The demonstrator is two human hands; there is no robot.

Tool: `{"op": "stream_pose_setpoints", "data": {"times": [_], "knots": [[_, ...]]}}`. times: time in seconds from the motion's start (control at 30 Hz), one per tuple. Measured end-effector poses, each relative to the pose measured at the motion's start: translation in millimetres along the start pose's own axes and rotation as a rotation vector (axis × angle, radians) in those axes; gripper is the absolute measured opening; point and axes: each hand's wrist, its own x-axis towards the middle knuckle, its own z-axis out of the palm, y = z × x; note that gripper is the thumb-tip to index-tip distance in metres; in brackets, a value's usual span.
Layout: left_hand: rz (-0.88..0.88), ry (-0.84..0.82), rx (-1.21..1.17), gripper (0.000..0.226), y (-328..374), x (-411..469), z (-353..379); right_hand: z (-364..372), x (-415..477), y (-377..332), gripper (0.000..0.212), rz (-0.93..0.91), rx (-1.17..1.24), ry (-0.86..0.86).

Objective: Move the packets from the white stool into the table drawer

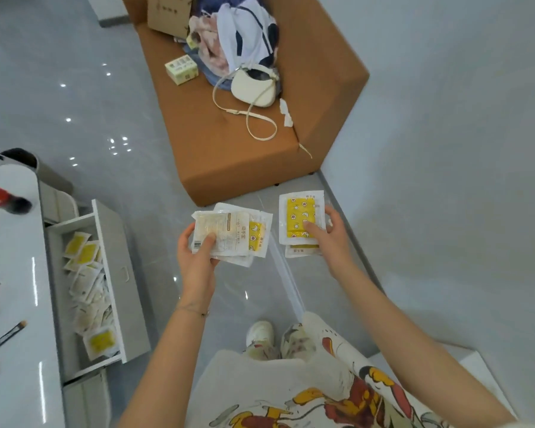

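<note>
Left hand (197,263) is gripping a packet stack (229,233), right hand (332,240) pinching yellow packets (301,220); drawer (121,274) is standing open leftward, orange sofa (229,156) ahead.

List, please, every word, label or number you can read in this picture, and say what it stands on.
None reads clearly enough to quote.
On the top packet in the left hand: vertical print and a barcode, too blurred.
On the yellow packet in the right hand: corner print, too small.
On the small box on the sofa: print too small.
</note>
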Motion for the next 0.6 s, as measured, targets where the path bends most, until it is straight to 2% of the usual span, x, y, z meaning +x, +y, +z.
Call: {"op": "stream_pose_setpoints", "data": {"times": [0.27, 0.6], "knots": [[0.000, 0.204, -0.198, 0.041, 27, 45, -61, 112, 37, -24, 0.046, 0.002, -0.126, -0.242], [0.093, 0.573, -0.485, 0.046, 61, 88, -130, 269, 83, -50, 0.050, -0.051, -0.377, -0.632]]}}
